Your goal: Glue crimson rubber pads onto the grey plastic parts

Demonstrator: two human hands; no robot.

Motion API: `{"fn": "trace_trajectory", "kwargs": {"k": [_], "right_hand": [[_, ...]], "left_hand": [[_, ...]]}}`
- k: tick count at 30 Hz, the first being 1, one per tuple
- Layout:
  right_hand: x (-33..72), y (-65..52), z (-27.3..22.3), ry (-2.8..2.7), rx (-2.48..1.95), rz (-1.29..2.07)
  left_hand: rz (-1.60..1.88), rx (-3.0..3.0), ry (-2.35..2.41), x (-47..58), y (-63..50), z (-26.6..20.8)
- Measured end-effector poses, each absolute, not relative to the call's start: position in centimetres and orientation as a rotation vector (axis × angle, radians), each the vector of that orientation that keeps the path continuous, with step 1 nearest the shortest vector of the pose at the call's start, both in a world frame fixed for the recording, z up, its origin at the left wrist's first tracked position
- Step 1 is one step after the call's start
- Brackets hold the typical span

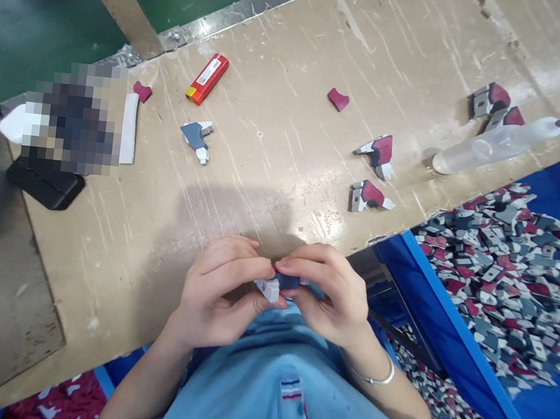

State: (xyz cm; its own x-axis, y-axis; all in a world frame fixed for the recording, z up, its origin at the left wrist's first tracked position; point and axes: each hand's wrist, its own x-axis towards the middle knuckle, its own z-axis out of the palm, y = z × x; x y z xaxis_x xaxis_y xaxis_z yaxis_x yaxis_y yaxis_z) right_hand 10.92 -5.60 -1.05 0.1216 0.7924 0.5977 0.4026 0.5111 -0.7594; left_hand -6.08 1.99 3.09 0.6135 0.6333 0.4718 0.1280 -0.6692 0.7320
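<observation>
Both hands meet at the table's near edge around one small grey-and-dark-blue plastic part (267, 289). My left hand (225, 284) pinches its light grey end between thumb and fingers. At the dark blue end, my right hand (329, 288) grips with thumb and fingertips, which cover much of the part. Ahead on the table lies a similar blue-and-grey part (196, 137). Two red-and-grey parts, one (378, 154) above the other (370, 196), lie to the right of the hands. A loose dark red piece (338, 99) rests farther back.
A red lighter (207, 79), a white strip (129, 128) and a black object (45, 179) lie to the left. A translucent bottle with a thin tip (499, 147) lies at right, beside more parts (490, 100). Blue bins (469, 309) heaped with parts stand below the table's right edge.
</observation>
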Motion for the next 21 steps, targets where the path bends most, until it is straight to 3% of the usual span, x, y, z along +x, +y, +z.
{"fn": "trace_trajectory", "kwargs": {"k": [8, 21], "right_hand": [[10.81, -5.07, -0.98, -1.491, -1.058, 0.313], [10.99, -4.91, -0.90, -1.520, -1.090, 0.371]], "left_hand": [[0.988, 1.875, 0.745, -6.39, 1.67, 2.52], [0.996, 2.006, 0.727, -6.41, 1.67, 2.60]]}}
